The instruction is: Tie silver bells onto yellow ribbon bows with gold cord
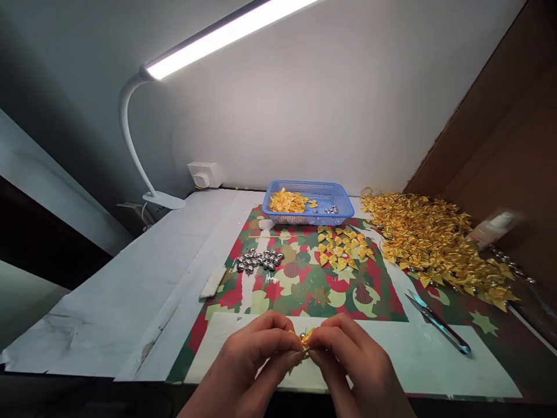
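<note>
Yellow ribbon bow (307,335) with a tiny silver bell (301,335) is pinched between the fingers (278,339) of both hands. The left hand (248,360) and right hand (352,360) meet tip to tip, low over the desk's (130,290) near edge. Just right lie thread snips (437,322). Farther back are a cluster of bells (260,260), loose yellow bows (343,247), a blue basket (346,203) and a heap of gold bows (439,244).

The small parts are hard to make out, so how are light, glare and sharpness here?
Head view: the lamp is blown out to white but lights the table evenly; the bow pinched between the left hand and right hand is tiny and soft; the bottle at the right edge is blurred; wide-lens bending at the sides.
</note>
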`<state>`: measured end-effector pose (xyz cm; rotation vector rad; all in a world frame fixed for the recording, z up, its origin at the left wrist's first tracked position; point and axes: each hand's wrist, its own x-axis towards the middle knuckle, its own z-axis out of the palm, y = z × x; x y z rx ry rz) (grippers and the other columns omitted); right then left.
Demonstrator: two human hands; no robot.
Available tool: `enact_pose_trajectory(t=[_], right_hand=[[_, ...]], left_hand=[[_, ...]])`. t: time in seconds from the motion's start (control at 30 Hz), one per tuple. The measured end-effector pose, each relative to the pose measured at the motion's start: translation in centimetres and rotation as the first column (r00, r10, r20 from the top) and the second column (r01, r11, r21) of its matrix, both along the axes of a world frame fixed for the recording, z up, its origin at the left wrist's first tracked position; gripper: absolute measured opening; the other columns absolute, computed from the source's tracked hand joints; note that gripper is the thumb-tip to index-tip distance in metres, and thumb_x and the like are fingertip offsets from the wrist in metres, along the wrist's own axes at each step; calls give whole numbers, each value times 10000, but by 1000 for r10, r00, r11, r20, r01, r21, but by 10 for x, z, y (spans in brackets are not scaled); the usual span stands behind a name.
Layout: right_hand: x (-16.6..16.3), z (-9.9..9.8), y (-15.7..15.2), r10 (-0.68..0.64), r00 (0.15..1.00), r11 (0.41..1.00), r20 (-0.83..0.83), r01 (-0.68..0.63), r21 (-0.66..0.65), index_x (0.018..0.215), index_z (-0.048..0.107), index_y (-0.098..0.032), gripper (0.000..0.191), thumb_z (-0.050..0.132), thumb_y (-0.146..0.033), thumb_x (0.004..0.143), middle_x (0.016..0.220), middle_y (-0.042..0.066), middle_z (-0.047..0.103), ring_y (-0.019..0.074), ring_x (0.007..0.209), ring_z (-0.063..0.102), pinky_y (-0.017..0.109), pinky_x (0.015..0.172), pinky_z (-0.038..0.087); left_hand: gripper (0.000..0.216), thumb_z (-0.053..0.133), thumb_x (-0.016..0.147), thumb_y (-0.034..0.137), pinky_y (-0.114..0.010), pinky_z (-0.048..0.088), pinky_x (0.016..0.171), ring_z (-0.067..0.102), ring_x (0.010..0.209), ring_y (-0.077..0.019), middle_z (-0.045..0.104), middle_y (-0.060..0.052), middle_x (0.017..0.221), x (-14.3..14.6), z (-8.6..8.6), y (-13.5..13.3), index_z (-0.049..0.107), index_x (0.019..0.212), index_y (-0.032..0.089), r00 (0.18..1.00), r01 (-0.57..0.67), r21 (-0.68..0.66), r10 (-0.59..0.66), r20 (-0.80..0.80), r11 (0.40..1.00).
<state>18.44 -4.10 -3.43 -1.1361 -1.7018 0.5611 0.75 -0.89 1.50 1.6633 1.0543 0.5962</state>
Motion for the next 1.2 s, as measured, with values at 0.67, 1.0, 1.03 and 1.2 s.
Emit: enact_pose_trajectory(t=[0.67,1.0,1.03,1.2], right_hand=[[-3,-3,0,-86,990,986,112,68,150,909,612,-212,184,458,-146,985,769,23,535,142,633,524,219,549,449],[-3,-2,-1,-148,960,973,240,97,210,933,619,-209,156,504,-106,948,778,26,570,141,646,543,219,547,453],[-2,-2,-2,-139,958,978,249,92,189,916,619,-214,168,492,-110,950,777,23,564,141,642,543,218,541,450],[-1,-3,-3,-127,957,985,260,91,147,862,586,-228,186,459,-130,956,770,15,532,141,629,530,213,522,417]], left_hand=[[266,538,942,326,-265,463,656,550,729,-177,572,-15,842,1,2,0,711,767,223,1000,-20,-47,20,-6,999],[286,551,938,345,-254,466,641,551,707,-172,577,-15,815,2,-2,-1,712,737,222,1000,-15,-33,16,26,999],[278,560,933,342,-254,465,637,549,707,-172,576,-15,817,1,-2,-2,714,735,222,999,-17,-39,18,34,999],[254,575,928,315,-270,476,670,554,740,-181,579,-21,835,1,0,1,720,746,212,997,-3,-114,12,71,993]])
